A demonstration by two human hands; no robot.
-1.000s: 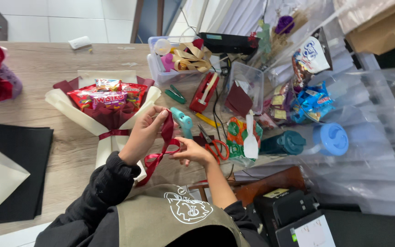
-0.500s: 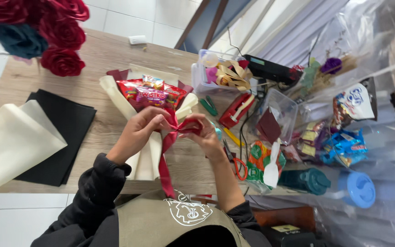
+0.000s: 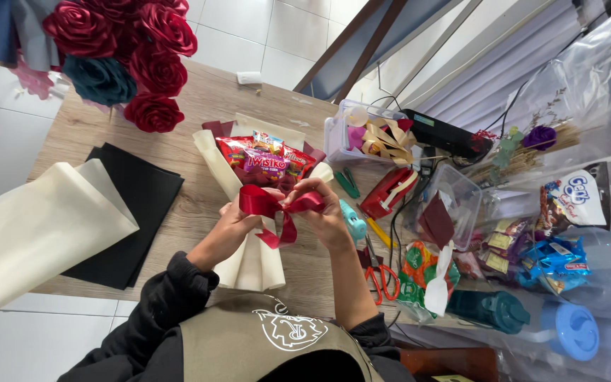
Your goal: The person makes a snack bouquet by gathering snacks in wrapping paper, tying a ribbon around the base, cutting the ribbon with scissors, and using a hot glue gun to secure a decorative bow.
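Observation:
A cream-wrapped bouquet [image 3: 249, 258] of snack packets [image 3: 266, 161] lies on the wooden table [image 3: 199, 106] in front of me. A dark red ribbon [image 3: 274, 209] is tied around its middle, formed into two loops with tails hanging down. My left hand [image 3: 238, 221] pinches the left loop. My right hand [image 3: 323, 212] pinches the right loop. Both hands sit just above the wrap's narrow waist.
Cream paper [image 3: 37, 233] and black sheets [image 3: 132, 212] lie at the left. Fabric roses [image 3: 125, 49] hang over the far left. To the right are red-handled scissors [image 3: 380, 272], a red tape dispenser [image 3: 389, 192], clear boxes [image 3: 362, 134], snack bags [image 3: 532, 247] and a blue lid [image 3: 574, 329].
The view has swung left and closer. My hands moved from the table's right side onto the bouquet, and the ribbon went from a loose strip to two loops at the wrap's waist.

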